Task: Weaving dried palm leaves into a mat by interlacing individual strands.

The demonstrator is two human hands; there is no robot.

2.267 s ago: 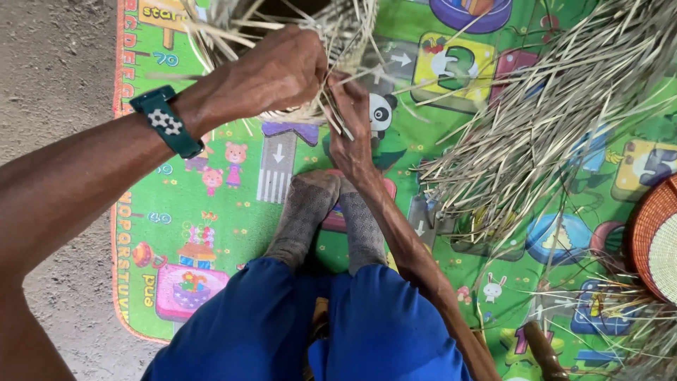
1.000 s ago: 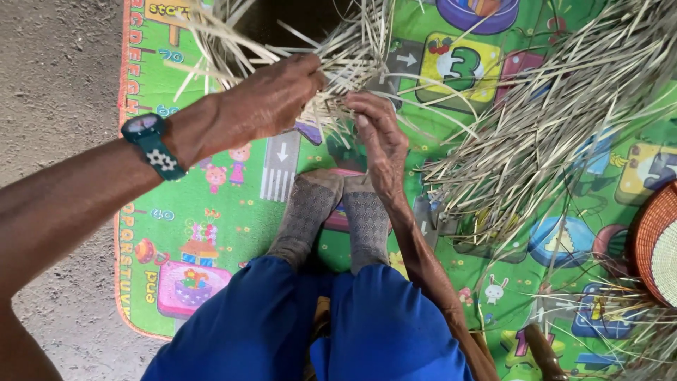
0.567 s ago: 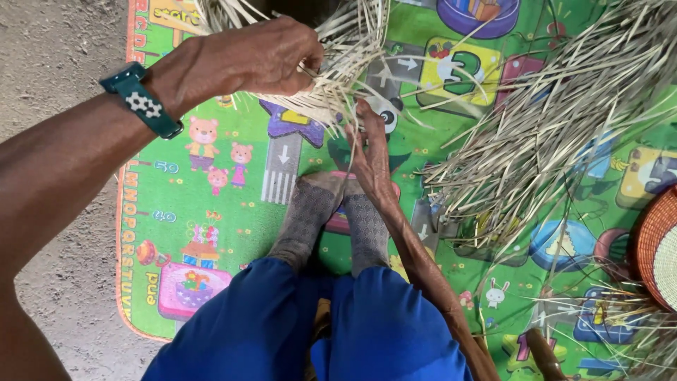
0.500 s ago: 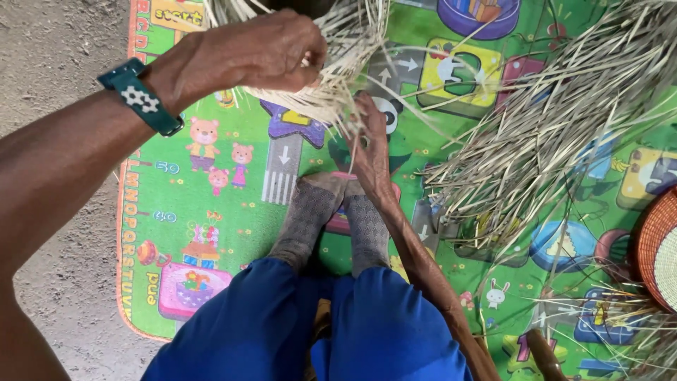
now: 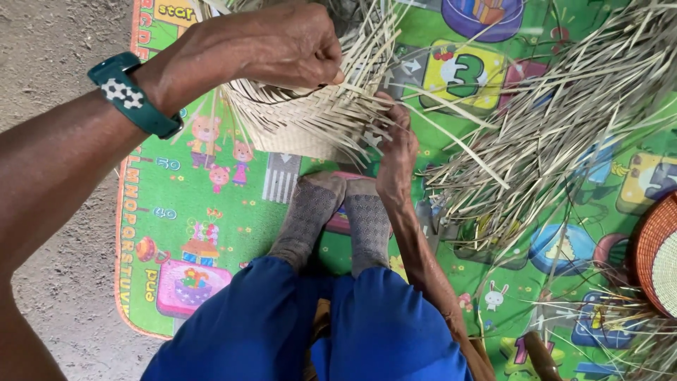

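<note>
Woven basket (image 5: 296, 116) now lifted above the socked feet (image 5: 331, 219), tilted more vs approx. 1 s ago; weaving judged mid-way. L hand (image 5: 282, 46) closed, strips pinched at rim; R hand (image 5: 395, 152) fingers pressed on loose strips, play mat (image 5: 211, 233) beneath.

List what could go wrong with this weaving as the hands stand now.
1. Loose strip ends stick out around the half-woven basket; the left hand pinches only a few, so the rest might slip out of the weave.
2. The right hand works among stiff, pointed strips, which could prick fingers.
3. The loose straw pile lies close and may tangle in.
</note>
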